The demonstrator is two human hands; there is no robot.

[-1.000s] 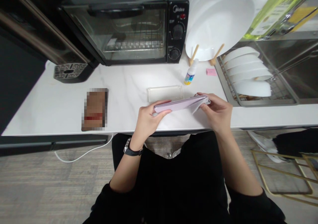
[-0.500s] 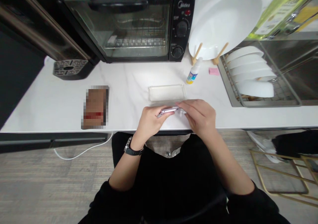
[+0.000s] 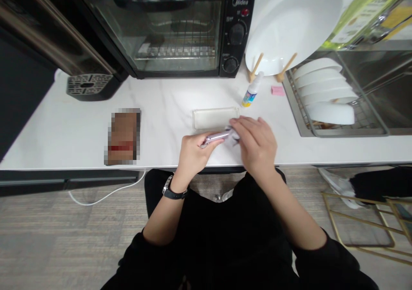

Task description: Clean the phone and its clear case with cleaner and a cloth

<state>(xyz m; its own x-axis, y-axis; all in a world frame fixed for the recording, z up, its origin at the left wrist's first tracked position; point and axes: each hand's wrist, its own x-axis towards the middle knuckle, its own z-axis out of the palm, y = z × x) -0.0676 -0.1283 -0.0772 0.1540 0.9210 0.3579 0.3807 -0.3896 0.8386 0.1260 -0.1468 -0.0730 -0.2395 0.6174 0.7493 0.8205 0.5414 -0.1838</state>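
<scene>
My left hand [image 3: 195,152] grips a slim phone [image 3: 216,137] with a pale purple edge, held nearly edge-on to me above the counter's front. My right hand [image 3: 259,146] is closed on a crumpled greyish-white cloth [image 3: 232,134], pressed against the phone's right end. Part of the cloth is hidden behind the fingers. Just beyond my hands a clear phone case [image 3: 214,117] lies on the white counter. A small white spray bottle [image 3: 251,93] with a blue and yellow label stands behind it to the right.
A black toaster oven [image 3: 180,32] stands at the back. To its right, large white plates [image 3: 296,28] rest on a wooden rack, near a pink slip [image 3: 277,90]. White bowls [image 3: 331,97] sit in a wire basket by the sink. A pixelated flat object [image 3: 121,137] lies left.
My right hand has shifted up and slightly outward with the cloth, showing more of it at the phone's end. The phone has tilted a little, its right end higher.
</scene>
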